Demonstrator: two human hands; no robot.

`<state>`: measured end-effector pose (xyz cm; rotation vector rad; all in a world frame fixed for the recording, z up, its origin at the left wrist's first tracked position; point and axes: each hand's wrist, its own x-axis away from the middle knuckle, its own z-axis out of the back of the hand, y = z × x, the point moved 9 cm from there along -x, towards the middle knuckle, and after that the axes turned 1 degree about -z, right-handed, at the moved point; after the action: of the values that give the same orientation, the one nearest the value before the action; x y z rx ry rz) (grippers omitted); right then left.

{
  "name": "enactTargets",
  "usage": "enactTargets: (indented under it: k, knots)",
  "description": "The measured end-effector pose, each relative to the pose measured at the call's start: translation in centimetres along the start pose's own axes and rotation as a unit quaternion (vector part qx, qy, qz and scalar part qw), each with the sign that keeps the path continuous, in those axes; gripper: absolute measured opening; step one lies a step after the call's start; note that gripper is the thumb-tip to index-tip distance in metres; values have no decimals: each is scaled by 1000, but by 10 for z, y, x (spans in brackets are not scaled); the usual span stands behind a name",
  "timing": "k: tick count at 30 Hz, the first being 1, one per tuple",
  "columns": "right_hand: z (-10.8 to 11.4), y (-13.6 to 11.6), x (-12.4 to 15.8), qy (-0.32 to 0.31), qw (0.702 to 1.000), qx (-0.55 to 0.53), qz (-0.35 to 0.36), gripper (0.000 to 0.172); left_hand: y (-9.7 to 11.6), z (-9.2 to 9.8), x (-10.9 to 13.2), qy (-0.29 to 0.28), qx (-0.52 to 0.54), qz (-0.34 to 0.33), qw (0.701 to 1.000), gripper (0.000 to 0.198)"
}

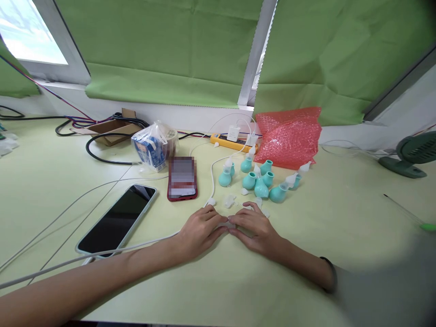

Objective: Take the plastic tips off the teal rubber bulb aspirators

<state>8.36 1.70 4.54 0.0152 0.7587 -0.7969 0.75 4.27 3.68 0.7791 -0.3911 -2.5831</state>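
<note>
Cable (pixel 150 244) in white crosses the lower left, over the bottom end of a dark-screened phone (pixel 117 220), and goes behind the left hand (pixel 200 229). A red-cased phone (pixel 182 178) lies left of centre; turquoise bulbs (pixel 261 188), some with clear tips, crowd right of centre before a red bubble-wrap bag (pixel 289 141). Loose translucent bits (pixel 230 201) lie just beyond the fingers. At frame centre, left hand and right hand (pixel 257 230) meet, forearms angling in from the lower corners, thumbs and forefingers nearly closed, pinching a small translucent piece (pixel 231 225), largely hidden by fingertips.
</note>
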Motion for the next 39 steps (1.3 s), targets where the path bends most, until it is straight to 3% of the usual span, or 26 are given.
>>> enactTargets:
  k: [4,8,12,15,18,27,33,39]
  knots:
    - [-2,1,2,-1,1000,-1,-1,15,-8,-1,2,-1,22,46,999,22]
    - [6,8,6,58,997,-32,-33,29,-8,4,3,20,54,53,997,29]
    - [14,-3,6,95,995,-18,9,29,-5,12,2,31,91,59,994,31]
    - [13,-16,6,86,994,18,59,29,-3,9,-2,-2,110,62,992,32]
    - [12,-26,8,80,992,36,88,26,3,5,-5,-22,103,24,994,25]
    - [6,-32,12,58,991,27,121,27,18,9,-4,-9,127,-56,990,17]
    - [9,-36,13,48,987,21,150,28,19,13,-4,10,147,-49,988,18]
    - [12,-34,12,53,988,29,140,34,17,9,-1,-13,146,-41,988,17]
